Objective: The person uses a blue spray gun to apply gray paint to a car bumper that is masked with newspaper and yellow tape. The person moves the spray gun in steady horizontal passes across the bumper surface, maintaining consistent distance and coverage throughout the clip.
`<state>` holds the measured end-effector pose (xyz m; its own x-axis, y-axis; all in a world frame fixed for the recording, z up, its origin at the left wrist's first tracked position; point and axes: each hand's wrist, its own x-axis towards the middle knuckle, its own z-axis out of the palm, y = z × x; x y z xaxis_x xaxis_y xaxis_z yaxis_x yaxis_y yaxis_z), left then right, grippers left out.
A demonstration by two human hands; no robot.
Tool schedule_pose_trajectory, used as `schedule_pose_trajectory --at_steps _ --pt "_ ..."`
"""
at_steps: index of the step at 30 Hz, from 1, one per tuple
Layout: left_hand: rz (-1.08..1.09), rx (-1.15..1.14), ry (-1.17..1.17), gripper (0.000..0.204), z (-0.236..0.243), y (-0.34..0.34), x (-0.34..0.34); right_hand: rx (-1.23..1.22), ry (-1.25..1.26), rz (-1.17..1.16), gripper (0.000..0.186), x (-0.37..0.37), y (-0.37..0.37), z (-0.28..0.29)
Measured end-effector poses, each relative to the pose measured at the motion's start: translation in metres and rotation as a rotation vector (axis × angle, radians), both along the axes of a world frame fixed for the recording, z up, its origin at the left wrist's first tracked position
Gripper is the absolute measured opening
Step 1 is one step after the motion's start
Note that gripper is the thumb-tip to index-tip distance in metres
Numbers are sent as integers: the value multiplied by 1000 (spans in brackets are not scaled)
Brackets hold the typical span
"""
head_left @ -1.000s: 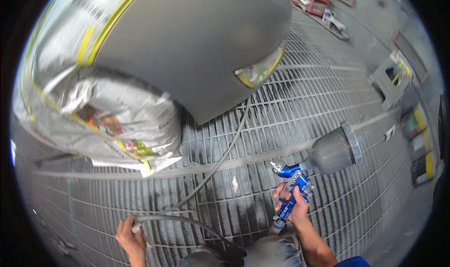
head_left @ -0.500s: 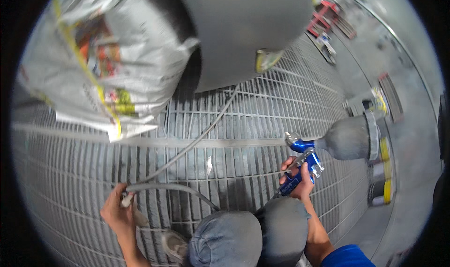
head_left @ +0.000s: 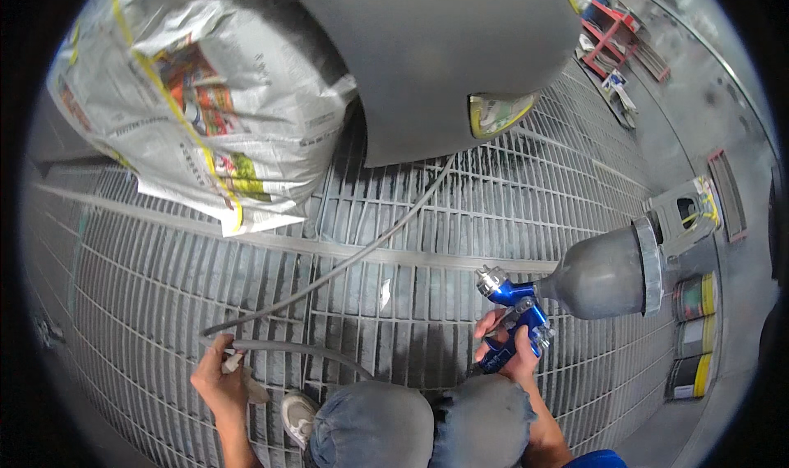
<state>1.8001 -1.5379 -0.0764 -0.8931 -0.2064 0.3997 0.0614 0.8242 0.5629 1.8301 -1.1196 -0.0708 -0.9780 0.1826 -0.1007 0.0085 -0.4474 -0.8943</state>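
Note:
My right hand [head_left: 516, 355] is closed around the grip of a blue spray gun [head_left: 511, 291], with fingers at its trigger. The gun's grey cup [head_left: 602, 271] lies nearly sideways, pointing right, and its silver nozzle faces left. At the lower left, my left hand [head_left: 220, 383] is closed at a bend in a grey hose [head_left: 283, 347]. A whitish cloth [head_left: 253, 386] hangs at the same hand. One stretch of hose runs up toward the car's front; another curves behind my knees. Where the hose ends is hidden.
A grey car body panel [head_left: 444, 49] with a taped lamp [head_left: 500, 115] stands ahead. Masking sheet [head_left: 271, 115] covers the wheel side. Slatted grating [head_left: 444, 221] forms the floor. Several cans [head_left: 690, 336], a plastic container [head_left: 682, 213] and a red rack [head_left: 608, 36] line the right wall.
My view has shifted, so the car and wall items sit farther right. The spray gun has come slightly left and closer to me. Both hands keep their hold.

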Motion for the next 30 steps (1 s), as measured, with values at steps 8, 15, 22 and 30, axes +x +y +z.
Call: schedule_pose_trajectory --at_steps 8,15,22,30 --pt "38 -53 -49 33 16 28 -15 -13 -2 -20 69 9 12 0" --pt "49 -93 -226 33 24 18 -13 -102 55 26 62 11 12 -15" --pt "7 -119 -305 38 39 22 -6 -149 33 42 60 22 18 -29" --pt "-91 -335 -343 38 32 17 -16 -127 58 -50 55 29 22 -23"
